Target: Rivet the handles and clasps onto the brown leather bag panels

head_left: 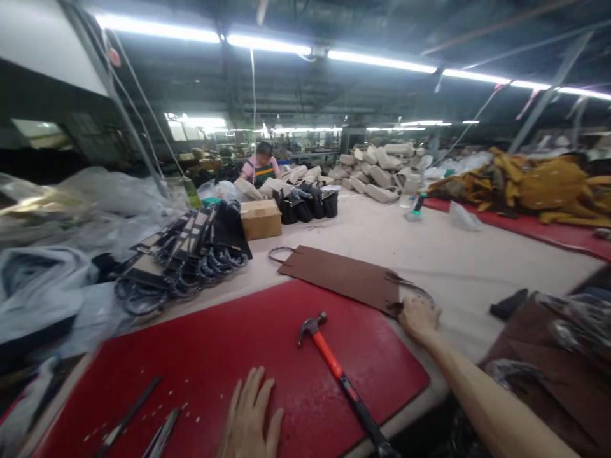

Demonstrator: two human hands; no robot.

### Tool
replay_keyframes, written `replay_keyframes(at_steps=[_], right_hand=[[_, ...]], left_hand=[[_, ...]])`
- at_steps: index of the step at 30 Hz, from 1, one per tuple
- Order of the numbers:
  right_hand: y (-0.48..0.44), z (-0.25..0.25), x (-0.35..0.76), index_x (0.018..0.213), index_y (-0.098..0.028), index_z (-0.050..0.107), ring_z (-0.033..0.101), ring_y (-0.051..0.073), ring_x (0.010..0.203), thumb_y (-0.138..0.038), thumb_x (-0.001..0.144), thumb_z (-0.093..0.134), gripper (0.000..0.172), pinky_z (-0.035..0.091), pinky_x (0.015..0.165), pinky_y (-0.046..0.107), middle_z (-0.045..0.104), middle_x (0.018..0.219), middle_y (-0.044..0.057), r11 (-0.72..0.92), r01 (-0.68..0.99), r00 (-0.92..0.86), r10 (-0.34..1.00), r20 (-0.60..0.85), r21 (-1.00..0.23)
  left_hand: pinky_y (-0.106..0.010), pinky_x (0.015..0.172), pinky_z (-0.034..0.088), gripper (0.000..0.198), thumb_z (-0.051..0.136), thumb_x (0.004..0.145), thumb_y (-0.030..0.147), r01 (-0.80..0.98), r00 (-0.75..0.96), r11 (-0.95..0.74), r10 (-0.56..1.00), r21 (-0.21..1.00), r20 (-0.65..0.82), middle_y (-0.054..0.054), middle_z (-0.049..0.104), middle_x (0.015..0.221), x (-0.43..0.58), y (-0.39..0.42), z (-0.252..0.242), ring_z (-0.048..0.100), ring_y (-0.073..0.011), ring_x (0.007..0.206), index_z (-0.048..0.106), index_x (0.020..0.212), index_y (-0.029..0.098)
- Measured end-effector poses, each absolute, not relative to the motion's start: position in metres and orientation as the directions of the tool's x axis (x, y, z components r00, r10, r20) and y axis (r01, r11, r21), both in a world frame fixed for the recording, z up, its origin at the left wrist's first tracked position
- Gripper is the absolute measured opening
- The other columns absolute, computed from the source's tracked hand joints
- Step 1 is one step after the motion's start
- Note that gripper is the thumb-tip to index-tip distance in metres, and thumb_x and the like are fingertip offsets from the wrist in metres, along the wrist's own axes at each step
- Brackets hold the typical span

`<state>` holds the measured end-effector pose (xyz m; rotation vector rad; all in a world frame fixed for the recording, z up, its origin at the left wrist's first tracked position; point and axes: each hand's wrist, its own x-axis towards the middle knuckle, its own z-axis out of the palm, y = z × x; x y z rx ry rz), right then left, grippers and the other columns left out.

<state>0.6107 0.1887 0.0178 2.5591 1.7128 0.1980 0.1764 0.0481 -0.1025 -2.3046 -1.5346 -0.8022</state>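
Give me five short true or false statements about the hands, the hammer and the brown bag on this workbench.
1. The right hand touches the flat brown leather bag. True.
2. The left hand grips the orange-handled claw hammer. False: it rests flat on the red cutting mat.
3. The hammer lies on the mat. True.
4. The small cardboard box sits on the mat. False: it sits beyond it.
5. Both hands hold tools. False: neither does.
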Motion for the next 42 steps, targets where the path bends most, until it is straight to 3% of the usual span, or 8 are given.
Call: replay_keyframes(at_steps=[3, 7, 14, 22, 27, 34, 38, 42], right_hand=[[0.195, 0.018, 0.607, 0.106, -0.012, 0.065, 0.059, 0.027, 0.11, -0.031, 0.096, 0.054, 0.024, 0.042, 0.096, 0.046, 0.066, 0.11, 0.013, -0.389, 0.916, 0.386, 0.921, 0.042, 0.1], [0.193, 0.042, 0.584, 0.1, -0.015, 0.066, 0.064, 0.027, 0.102, -0.032, 0.095, 0.05, 0.024, 0.042, 0.082, 0.033, 0.07, 0.104, 0.014, -0.232, 0.972, 0.232, 0.972, 0.029, 0.025], [0.147, 0.084, 0.499, 0.098, -0.013, 0.064, 0.069, 0.026, 0.088, -0.031, 0.096, 0.046, 0.025, 0.042, 0.07, 0.031, 0.071, 0.094, 0.015, 0.025, 0.999, -0.023, 0.999, 0.035, -0.046], [0.054, 0.058, 0.425, 0.115, -0.016, 0.059, 0.069, 0.02, 0.088, -0.011, 0.09, 0.041, 0.032, 0.047, 0.072, 0.027, 0.068, 0.105, 0.01, 0.222, 0.967, -0.232, 0.97, -0.071, -0.126], [0.029, 0.04, 0.407, 0.12, -0.011, 0.056, 0.067, 0.02, 0.087, -0.003, 0.081, 0.044, 0.042, 0.048, 0.068, 0.025, 0.065, 0.108, 0.015, 0.304, 0.948, -0.313, 0.945, -0.099, -0.093], [0.078, 0.055, 0.429, 0.111, -0.011, 0.062, 0.067, 0.021, 0.09, -0.008, 0.084, 0.049, 0.029, 0.048, 0.073, 0.028, 0.067, 0.104, 0.014, 0.543, 0.84, -0.539, 0.837, -0.092, 0.021], [0.092, 0.075, 0.413, 0.102, -0.01, 0.067, 0.067, 0.024, 0.086, -0.008, 0.089, 0.045, 0.026, 0.046, 0.069, 0.032, 0.069, 0.098, 0.015, 0.7, 0.707, -0.697, 0.714, -0.072, 0.096], [0.078, 0.075, 0.376, 0.091, -0.01, 0.07, 0.067, 0.024, 0.08, -0.007, 0.088, 0.05, 0.021, 0.043, 0.064, 0.033, 0.07, 0.087, 0.015, 0.83, 0.539, -0.831, 0.552, -0.073, 0.14]], left_hand=[[-0.049, 0.097, 0.057, 0.042, 0.057, 0.09, 0.03, 0.904, 0.344, -0.426, 0.744, 0.011, 0.572, -0.012, 0.055, 0.142, 0.17, 0.049, -0.107, 0.056, -0.0301, 0.127, 0.06, 0.13, 0.02], [-0.049, 0.098, 0.056, 0.041, 0.056, 0.09, 0.031, 0.916, 0.335, -0.401, 0.753, -0.009, 0.566, -0.012, 0.055, 0.141, 0.173, 0.045, -0.102, 0.056, -0.0293, 0.127, 0.062, 0.129, 0.019], [-0.052, 0.105, 0.051, 0.038, 0.05, 0.093, 0.03, 0.93, 0.213, -0.331, 0.84, 0.16, 0.499, -0.011, 0.057, 0.14, 0.186, 0.039, -0.085, 0.053, -0.0285, 0.131, 0.063, 0.126, 0.019], [-0.055, 0.113, 0.042, 0.04, 0.045, 0.095, 0.033, 0.926, 0.16, -0.273, 0.91, 0.262, 0.384, -0.014, 0.055, 0.141, 0.191, 0.032, -0.068, 0.049, -0.03, 0.134, 0.064, 0.125, 0.013], [-0.054, 0.114, 0.04, 0.041, 0.044, 0.096, 0.034, 0.927, 0.178, -0.279, 0.915, 0.25, 0.362, -0.015, 0.055, 0.141, 0.189, 0.032, -0.063, 0.048, -0.0303, 0.135, 0.062, 0.125, 0.011], [-0.054, 0.116, 0.038, 0.041, 0.046, 0.096, 0.034, 0.919, 0.166, -0.27, 0.925, 0.286, 0.34, -0.015, 0.054, 0.142, 0.189, 0.032, -0.059, 0.047, -0.0305, 0.135, 0.061, 0.127, 0.011], [-0.054, 0.116, 0.038, 0.038, 0.047, 0.095, 0.032, 0.901, 0.134, -0.263, 0.925, 0.345, 0.354, -0.015, 0.056, 0.139, 0.188, 0.033, -0.06, 0.048, -0.0301, 0.134, 0.061, 0.125, 0.012], [-0.051, 0.112, 0.044, 0.046, 0.047, 0.095, 0.033, 0.866, -0.005, -0.201, 0.913, 0.458, 0.409, -0.018, 0.054, 0.14, 0.186, 0.033, -0.066, 0.05, -0.0306, 0.133, 0.052, 0.134, 0.009]])
